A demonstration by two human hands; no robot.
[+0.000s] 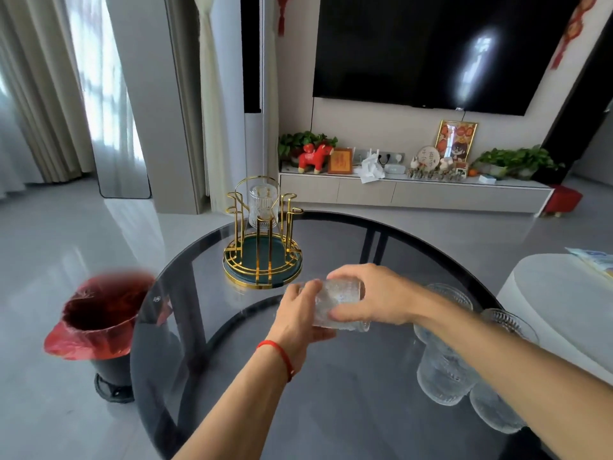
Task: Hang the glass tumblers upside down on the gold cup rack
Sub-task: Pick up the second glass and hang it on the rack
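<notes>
Low in the frame's centre, both hands, left [300, 315] and right [368, 298], hold one tumbler [338, 305] tilted above the counter [331, 393], each grip closed on it. Up-left stands the rack [263, 232] with one glass [263, 207] hung; spare glasses [444, 370] wait lower right. Ribbed glass could slip mid-flip, or knock a prong.

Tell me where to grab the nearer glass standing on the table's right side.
Grip the near glass around its ribbed side wall, coming from the right. It stands upright, mouth up, so a side hold probably leaves the rim free for flipping onto the gold rack. The right forearm overlaps it and the neighbouring glass.
</notes>
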